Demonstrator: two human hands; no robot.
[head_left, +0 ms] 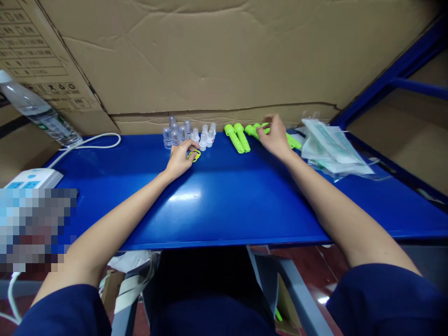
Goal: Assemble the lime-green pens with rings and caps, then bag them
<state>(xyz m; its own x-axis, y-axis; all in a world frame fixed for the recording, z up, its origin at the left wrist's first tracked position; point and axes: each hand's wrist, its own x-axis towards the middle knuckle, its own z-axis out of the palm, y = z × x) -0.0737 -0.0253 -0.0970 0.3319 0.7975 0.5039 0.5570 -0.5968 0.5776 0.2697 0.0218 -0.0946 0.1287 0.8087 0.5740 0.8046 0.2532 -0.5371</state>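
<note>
My left hand (180, 158) is low over the blue table, its fingers closed on a small yellow cord loop (196, 155). Just behind it stand several clear plastic caps (167, 135), and to their right several smaller white-based clear pieces (203, 141). My right hand (276, 139) hovers at several bright green plastic tubes shaped like small flashlights (294, 142); its fingers are apart and slightly curled, partly hiding them. Two more green flashlight-shaped tubes (235, 138) lie side by side to its left.
Sealed white-and-green plastic packets (332, 147) lie at the right. On the left are a water bottle (38, 112), a white power strip (38, 178) with its cable, and a blurred-out area. A cardboard wall (210, 60) closes off the back; a blue metal frame (385, 79) stands right.
</note>
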